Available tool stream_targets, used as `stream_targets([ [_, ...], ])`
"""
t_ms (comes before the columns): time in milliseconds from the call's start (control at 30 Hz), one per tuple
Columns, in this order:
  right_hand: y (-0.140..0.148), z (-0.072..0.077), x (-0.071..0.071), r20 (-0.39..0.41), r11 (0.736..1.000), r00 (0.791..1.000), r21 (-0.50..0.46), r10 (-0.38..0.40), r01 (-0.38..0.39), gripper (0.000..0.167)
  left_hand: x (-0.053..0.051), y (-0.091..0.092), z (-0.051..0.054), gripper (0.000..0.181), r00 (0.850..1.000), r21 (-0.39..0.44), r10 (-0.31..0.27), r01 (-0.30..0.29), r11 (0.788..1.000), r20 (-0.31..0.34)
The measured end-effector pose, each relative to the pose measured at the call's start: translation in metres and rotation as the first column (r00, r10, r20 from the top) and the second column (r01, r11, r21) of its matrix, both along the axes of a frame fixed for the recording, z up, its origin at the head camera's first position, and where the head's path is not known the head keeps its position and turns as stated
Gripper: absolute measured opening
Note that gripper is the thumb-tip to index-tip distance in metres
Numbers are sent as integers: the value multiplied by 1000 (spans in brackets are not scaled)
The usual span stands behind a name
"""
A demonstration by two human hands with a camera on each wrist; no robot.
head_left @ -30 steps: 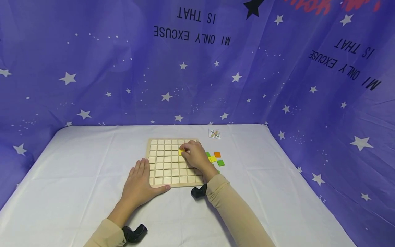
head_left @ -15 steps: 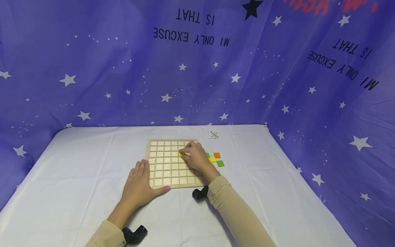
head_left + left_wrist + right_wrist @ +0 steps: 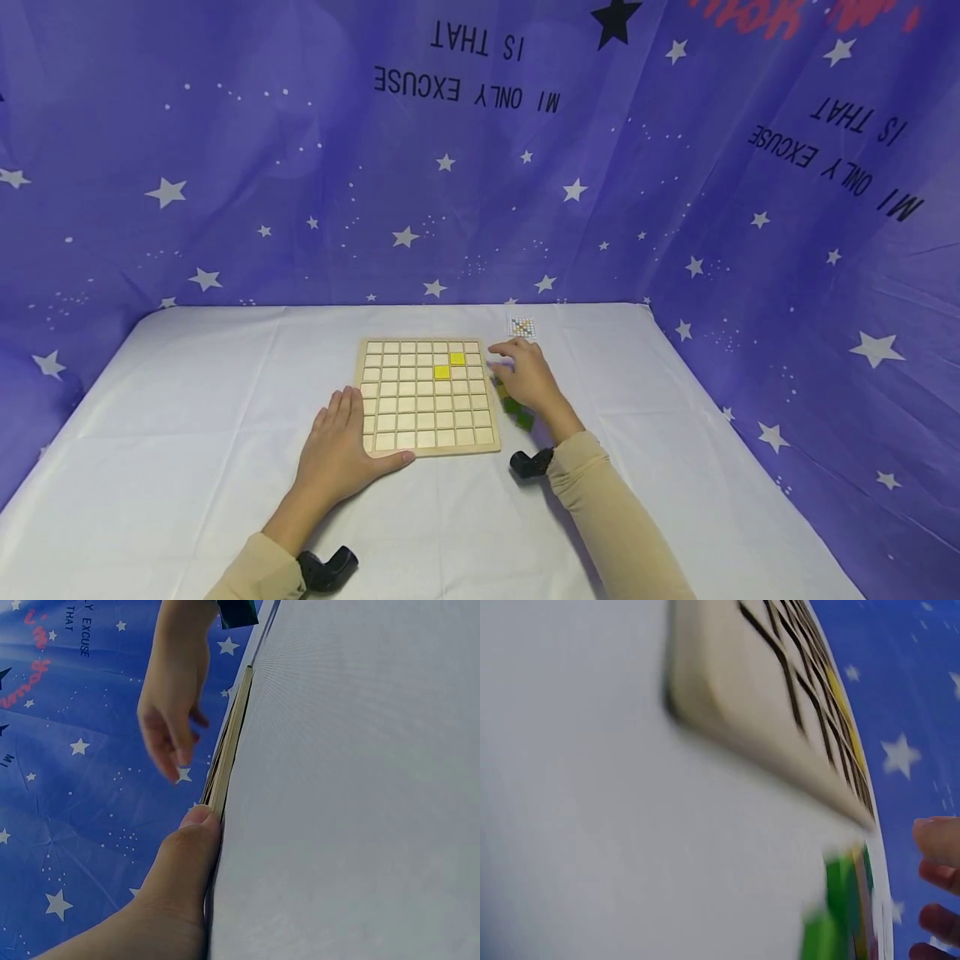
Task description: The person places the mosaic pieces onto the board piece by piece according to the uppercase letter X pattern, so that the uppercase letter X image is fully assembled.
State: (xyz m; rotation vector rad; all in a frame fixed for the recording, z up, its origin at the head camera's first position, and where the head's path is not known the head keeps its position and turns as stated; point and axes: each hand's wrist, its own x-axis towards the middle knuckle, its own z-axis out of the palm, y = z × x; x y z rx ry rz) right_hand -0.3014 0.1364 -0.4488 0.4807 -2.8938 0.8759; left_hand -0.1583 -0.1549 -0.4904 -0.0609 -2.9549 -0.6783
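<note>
Apparently shows an early stage: on the gridded wooden board (image 3: 406,405) at the centre of the frame, has just two yellow tiles (image 3: 457,359) seated, diagonal to each other towards its upper right, with bare cells elsewhere. Leaves unplaced, just off its right side, some loose tiles (image 3: 512,406), green foremost, too blurred and covered to count. Over these, right of centre, keeps the right hand (image 3: 530,377) with thumb and fingers parted and lightly bent, gripping nothing visible. At lower left of centre, rests the left hand (image 3: 339,437) against the board's corner, fingers straight. Farther up and right, includes a small printed card (image 3: 521,326) on the white-covered counter (image 3: 187,458).
</note>
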Motion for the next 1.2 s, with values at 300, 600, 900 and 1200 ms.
stream_targets([
  [300, 55, -11, -5, 86, 990, 988, 73, -124, 118, 37, 0, 1, 0, 144, 1000, 5, 2, -2, 1000, -8],
  [600, 70, -18, -4, 112, 992, 986, 56, -120, 114, 28, 0, 1, 0, 143, 1000, -2, 3, -3, 1000, -16],
  [900, 70, -20, -6, 118, 994, 987, 29, -111, 108, 24, 1, 1, 2, 142, 1000, -5, -1, 1, 1000, -13],
  [1200, 58, -19, -7, 137, 988, 984, -84, -114, 126, 14, 0, 0, 0, 143, 1000, -8, -5, 5, 1000, -12],
])
